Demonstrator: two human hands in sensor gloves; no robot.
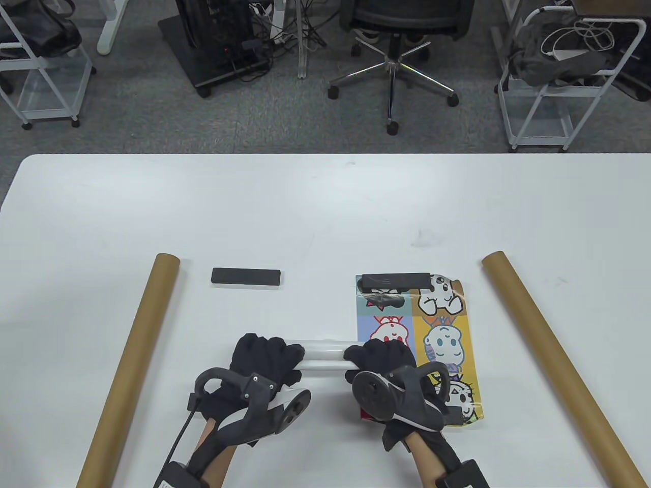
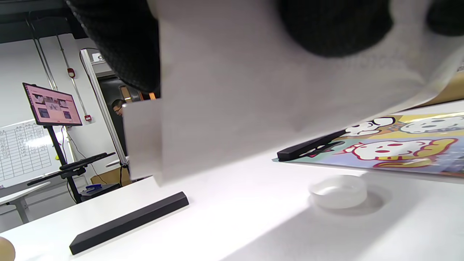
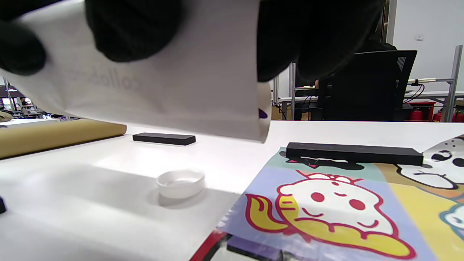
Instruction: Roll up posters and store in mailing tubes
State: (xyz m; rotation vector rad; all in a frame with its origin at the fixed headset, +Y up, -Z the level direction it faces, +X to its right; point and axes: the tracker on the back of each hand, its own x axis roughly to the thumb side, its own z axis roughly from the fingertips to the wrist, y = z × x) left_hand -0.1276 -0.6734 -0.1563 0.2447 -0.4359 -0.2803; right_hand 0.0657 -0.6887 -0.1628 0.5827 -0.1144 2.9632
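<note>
White table [image 1: 325, 213] in an office: grey carpet, swivel chair [image 1: 394, 30] and wire carts behind it.

Rolled poster [image 1: 323, 354] is held off the table near the front edge, long axis left-right across the table view, white back side outward. Left hand [image 1: 264, 358] grips its left end and right hand [image 1: 381, 361] its right end, fingers of both curled round the roll. Right wrist view shows the roll above the table with the open end pointing toward the far side of that view; faint mirrored lettering shows through the paper, not readable.

Second poster [image 1: 419, 345] lies flat just right of the hands, long axis front-to-back, cartoon animal panels in yellow, blue, teal and brown. Black bar [image 1: 395, 281] lies across its far edge, long axis left-right. Near edge runs under the right hand.

Another black bar [image 1: 246, 277] lies bare on the table, left of the flat poster, also left-right.

Two brown cardboard tubes: left tube [image 1: 135, 366] runs front-to-back, far end leaning right; right tube [image 1: 554, 356] runs front-to-back, far end leaning left. Both are well apart from the hands.

White plastic cap [image 3: 180, 183] sits open side up on the table under the held roll, just beside the flat poster's edge.

Left wrist view: a monitor on a stand [image 2: 52, 107] and a whiteboard grid in the background, text too small to read.
</note>
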